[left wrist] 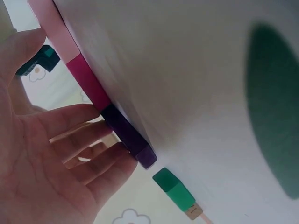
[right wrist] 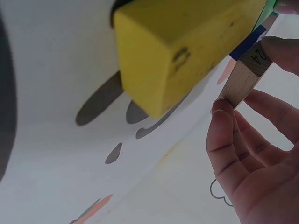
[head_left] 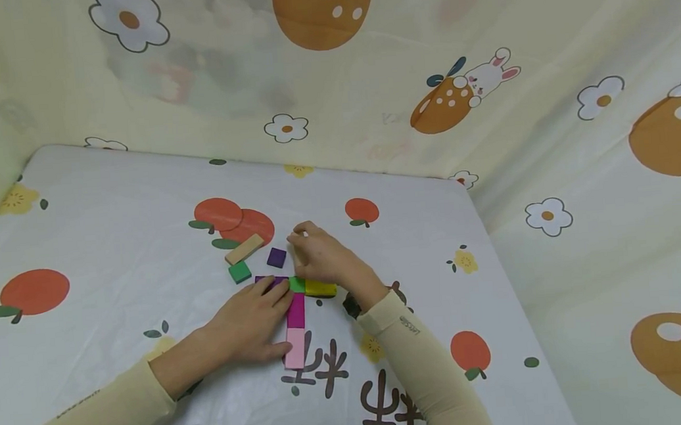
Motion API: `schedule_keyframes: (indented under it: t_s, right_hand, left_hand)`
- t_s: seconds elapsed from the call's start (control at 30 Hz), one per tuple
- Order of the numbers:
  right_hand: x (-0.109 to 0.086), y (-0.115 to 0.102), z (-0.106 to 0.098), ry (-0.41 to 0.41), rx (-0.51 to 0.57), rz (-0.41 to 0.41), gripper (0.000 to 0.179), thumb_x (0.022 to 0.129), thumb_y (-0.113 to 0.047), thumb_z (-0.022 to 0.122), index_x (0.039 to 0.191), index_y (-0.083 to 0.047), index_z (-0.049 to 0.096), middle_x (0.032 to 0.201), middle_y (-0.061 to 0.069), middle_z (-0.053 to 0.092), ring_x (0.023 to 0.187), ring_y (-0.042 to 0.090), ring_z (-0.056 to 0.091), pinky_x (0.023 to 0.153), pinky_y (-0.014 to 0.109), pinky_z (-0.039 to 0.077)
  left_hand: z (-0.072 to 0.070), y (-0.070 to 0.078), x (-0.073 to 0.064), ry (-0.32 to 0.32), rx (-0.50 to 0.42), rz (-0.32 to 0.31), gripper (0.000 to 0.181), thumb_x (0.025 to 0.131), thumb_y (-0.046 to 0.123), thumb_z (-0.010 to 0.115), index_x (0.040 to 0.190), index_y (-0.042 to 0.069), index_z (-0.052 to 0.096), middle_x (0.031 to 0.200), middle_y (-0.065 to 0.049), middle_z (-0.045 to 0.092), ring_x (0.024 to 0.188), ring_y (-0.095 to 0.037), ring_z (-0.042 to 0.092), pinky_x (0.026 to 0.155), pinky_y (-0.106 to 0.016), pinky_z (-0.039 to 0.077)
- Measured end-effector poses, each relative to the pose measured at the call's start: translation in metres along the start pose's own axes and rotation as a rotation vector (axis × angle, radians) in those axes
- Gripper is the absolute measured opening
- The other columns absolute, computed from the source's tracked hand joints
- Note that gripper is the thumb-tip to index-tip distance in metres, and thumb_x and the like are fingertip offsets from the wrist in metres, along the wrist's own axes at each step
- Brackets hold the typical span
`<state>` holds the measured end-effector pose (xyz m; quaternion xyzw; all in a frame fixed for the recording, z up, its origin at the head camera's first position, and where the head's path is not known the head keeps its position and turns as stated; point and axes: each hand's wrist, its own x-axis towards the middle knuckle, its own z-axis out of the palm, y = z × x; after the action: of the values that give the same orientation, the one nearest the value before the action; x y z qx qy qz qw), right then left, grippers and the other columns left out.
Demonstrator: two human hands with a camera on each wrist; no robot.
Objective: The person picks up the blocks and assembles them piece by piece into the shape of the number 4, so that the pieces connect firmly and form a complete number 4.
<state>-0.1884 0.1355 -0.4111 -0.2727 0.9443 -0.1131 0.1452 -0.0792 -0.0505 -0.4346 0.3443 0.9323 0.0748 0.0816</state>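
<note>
My left hand (head_left: 250, 324) lies with its fingers spread and nearly straight. In the left wrist view its fingertips touch a purple block (left wrist: 128, 133) while the thumb is at a pink block (left wrist: 58, 32); a magenta block (left wrist: 88, 81) runs between them. Pink and magenta form a column leading up to a small green block (head_left: 297, 284), with the purple block on its left and a yellow block (head_left: 321, 288) on its right. Just above that row, my right hand (head_left: 326, 256) pinches a plain wooden block (right wrist: 245, 79), marked with a number, between thumb and finger.
Beyond the left hand are a loose purple cube (head_left: 276, 258), a green block (head_left: 240, 272) and a light wooden block (head_left: 245, 249). A patterned cloth (head_left: 111, 241) covers the table, and a printed curtain (head_left: 219, 83) hangs behind and at the right.
</note>
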Motion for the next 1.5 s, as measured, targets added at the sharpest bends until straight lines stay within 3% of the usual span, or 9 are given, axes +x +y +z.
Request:
schedule_keyframes:
  t_s: [0.33, 1.17, 1.5]
  right_hand:
    - [0.0035, -0.0071, 0.0029, -0.034, -0.013, 0.024, 0.060, 0.093, -0.023, 0.072, 0.150, -0.011, 0.055, 0.157, 0.011, 0.045, 0.132, 0.027, 0.054, 0.112, 0.039, 0.049]
    - [-0.0003, -0.0077, 0.0023, -0.041, -0.018, -0.017, 0.059, 0.093, -0.025, 0.073, 0.147, -0.006, 0.058, 0.152, 0.015, 0.049, 0.120, 0.026, 0.058, 0.108, 0.038, 0.052]
    - [-0.0021, -0.0069, 0.0034, -0.047, -0.063, -0.026, 0.055, 0.093, -0.026, 0.069, 0.145, -0.008, 0.060, 0.148, 0.013, 0.053, 0.125, 0.024, 0.057, 0.108, 0.036, 0.051]
  left_hand:
    - [-0.0031, 0.0022, -0.0010, 0.006, -0.015, 0.001, 0.089, 0.085, 0.060, 0.073, 0.150, 0.004, 0.053, 0.156, -0.015, 0.050, 0.146, -0.041, 0.043, 0.120, -0.053, 0.039]
    - [-0.0056, 0.0031, -0.0008, -0.012, -0.011, -0.007, 0.089, 0.085, 0.061, 0.072, 0.151, 0.004, 0.052, 0.157, -0.015, 0.050, 0.147, -0.042, 0.041, 0.121, -0.054, 0.038]
    - [-0.0053, 0.0035, -0.0041, 0.039, -0.003, 0.027, 0.087, 0.085, 0.057, 0.074, 0.148, 0.002, 0.054, 0.154, -0.016, 0.052, 0.143, -0.042, 0.046, 0.118, -0.053, 0.041]
